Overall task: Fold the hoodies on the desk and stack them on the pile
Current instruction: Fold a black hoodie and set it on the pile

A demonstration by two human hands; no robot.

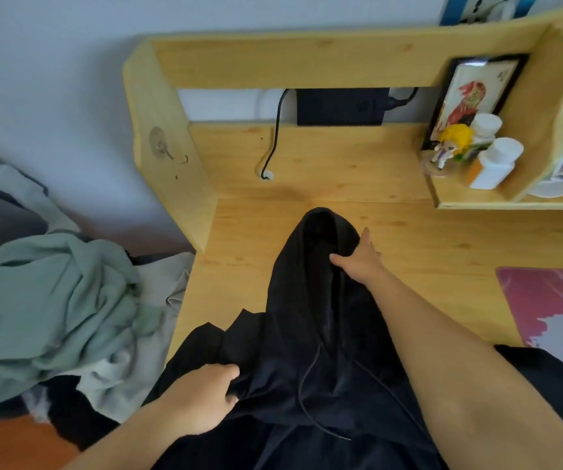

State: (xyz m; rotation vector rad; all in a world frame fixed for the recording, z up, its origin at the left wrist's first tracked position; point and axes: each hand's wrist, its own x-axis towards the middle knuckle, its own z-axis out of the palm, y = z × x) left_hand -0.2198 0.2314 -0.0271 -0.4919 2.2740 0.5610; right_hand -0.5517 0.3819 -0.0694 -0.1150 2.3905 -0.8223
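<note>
bare desk [256, 239] left, shelf [497, 201] blocks right

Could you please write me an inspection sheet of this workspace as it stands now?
Surface: wooden desk, bare wood around the garment.
Job's things: black hoodie lies spread on the desk, hood end pointing away, drawstring loose on top; no folded stack seen.
Clutter: green and grey clothes heaped left of the desk; pink mat at the right edge.
Grippers: left hand grips the hoodie's near fabric; right hand rests on the hood, fingers spread.
Cables: black cable runs down from the shelf to a desk hole.
Surroundings: shelf with framed picture, figurine and white bottles; hook on the side panel.
</note>
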